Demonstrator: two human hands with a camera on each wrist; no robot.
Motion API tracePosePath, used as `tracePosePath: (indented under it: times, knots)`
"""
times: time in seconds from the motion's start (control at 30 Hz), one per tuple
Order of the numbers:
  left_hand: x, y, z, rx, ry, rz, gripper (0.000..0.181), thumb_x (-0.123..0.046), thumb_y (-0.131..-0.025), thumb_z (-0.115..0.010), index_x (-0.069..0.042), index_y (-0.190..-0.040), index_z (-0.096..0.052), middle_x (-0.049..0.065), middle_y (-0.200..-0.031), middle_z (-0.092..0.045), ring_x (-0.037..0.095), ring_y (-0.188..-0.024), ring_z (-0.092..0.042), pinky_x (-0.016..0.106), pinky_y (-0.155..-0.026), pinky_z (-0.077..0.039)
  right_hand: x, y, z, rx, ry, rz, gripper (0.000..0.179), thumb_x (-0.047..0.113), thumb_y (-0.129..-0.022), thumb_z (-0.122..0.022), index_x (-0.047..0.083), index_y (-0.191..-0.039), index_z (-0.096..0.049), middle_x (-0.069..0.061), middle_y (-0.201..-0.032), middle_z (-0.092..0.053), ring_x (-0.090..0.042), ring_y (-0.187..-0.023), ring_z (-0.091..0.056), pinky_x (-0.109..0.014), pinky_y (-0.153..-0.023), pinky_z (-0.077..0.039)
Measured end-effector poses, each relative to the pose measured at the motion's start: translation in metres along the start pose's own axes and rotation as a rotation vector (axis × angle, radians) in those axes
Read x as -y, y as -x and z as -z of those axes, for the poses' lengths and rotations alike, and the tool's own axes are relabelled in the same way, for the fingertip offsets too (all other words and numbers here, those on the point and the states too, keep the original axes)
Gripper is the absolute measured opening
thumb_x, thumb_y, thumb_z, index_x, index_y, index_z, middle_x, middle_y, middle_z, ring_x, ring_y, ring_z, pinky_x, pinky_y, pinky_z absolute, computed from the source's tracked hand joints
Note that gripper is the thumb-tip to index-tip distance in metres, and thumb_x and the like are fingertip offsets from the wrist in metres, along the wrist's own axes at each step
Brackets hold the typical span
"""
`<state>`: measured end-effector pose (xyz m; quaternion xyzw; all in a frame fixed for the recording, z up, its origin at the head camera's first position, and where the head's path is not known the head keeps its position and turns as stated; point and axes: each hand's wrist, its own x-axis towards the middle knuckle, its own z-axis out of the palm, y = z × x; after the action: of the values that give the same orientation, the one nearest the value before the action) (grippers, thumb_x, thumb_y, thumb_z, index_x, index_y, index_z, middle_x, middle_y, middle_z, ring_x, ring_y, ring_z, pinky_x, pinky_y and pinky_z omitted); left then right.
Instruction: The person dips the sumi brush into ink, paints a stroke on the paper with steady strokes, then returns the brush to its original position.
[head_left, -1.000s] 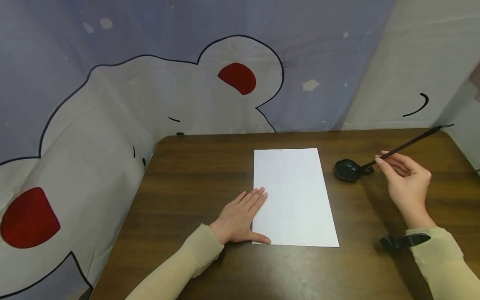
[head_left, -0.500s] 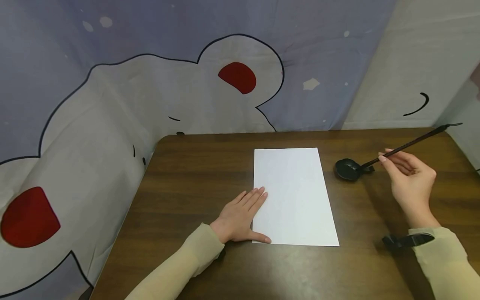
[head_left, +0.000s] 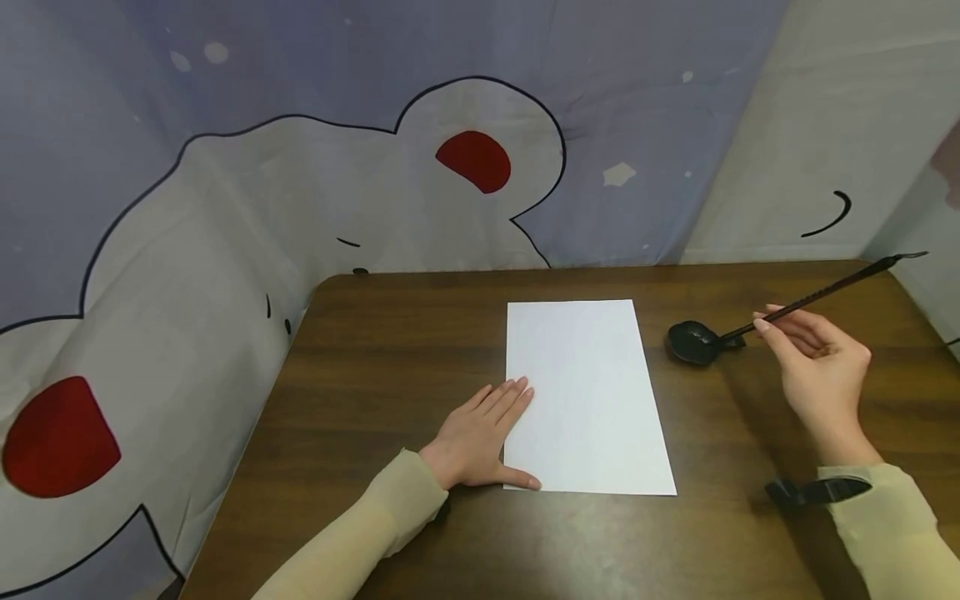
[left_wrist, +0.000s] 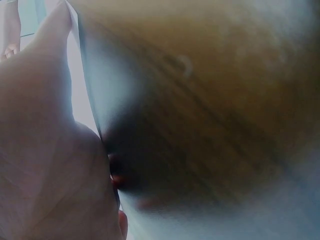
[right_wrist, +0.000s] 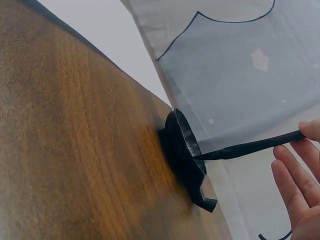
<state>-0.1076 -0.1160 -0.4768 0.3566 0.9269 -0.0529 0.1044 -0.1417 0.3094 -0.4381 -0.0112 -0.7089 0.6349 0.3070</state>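
Observation:
My right hand (head_left: 821,375) pinches a dark calligraphy brush (head_left: 821,292) between thumb and fingers. The brush slants, its looped end up to the right. In the right wrist view its tip (right_wrist: 199,157) lies inside a small black ink dish (right_wrist: 175,145) with a short projecting handle. That ink dish (head_left: 692,342) stands on the table to the right of a blank white sheet of paper (head_left: 588,383). My left hand (head_left: 476,433) lies flat with fingers straight on the paper's left edge, thumb at its lower corner. In the left wrist view the palm (left_wrist: 45,140) shows close up.
A brown wooden table (head_left: 390,367) carries the paper and dish. Patterned cloth (head_left: 300,192) hangs behind the table and along its left side. A dark strap (head_left: 817,492) sits at the right wrist.
My right hand has shifted slightly right with the brush, and the brush's looped end has moved right too. The left hand and paper stay where they were.

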Motion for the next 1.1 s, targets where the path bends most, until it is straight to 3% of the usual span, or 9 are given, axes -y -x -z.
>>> tracePosePath:
  times: [0.37, 0.7, 1.1]
  knots:
    - [0.0, -0.001, -0.001, 0.008, 0.008, 0.007, 0.124, -0.096, -0.077, -0.033, -0.015, -0.164, 0.001, 0.001, -0.17, 0.005, 0.015, -0.154, 0.002, 0.036, -0.123, 0.0, -0.002, 0.001, 0.0, 0.026, 0.054, 0.02, 0.022, -0.009, -0.087, -0.075, -0.014, -0.107, -0.072, -0.013, -0.103, -0.076, -0.01, -0.082, -0.075, -0.02, -0.074, -0.058]
    - [0.0, -0.001, 0.001, 0.014, 0.026, 0.008, 0.124, -0.096, -0.077, -0.036, -0.015, -0.164, 0.001, 0.001, -0.17, 0.006, 0.015, -0.154, 0.003, 0.036, -0.122, 0.001, -0.007, 0.002, 0.0, 0.031, 0.186, 0.029, 0.022, -0.005, -0.089, -0.075, -0.01, -0.11, -0.073, -0.007, -0.104, -0.077, -0.005, -0.085, -0.073, -0.017, -0.075, -0.057]
    - [0.0, -0.001, 0.001, 0.013, 0.012, 0.011, 0.125, -0.096, -0.077, -0.034, -0.015, -0.164, 0.001, 0.001, -0.17, 0.005, 0.015, -0.154, 0.003, 0.036, -0.123, 0.001, -0.01, 0.002, 0.0, 0.031, 0.213, 0.027, 0.023, -0.003, -0.089, -0.077, -0.011, -0.11, -0.073, -0.005, -0.105, -0.077, -0.003, -0.088, -0.072, -0.015, -0.077, -0.055]
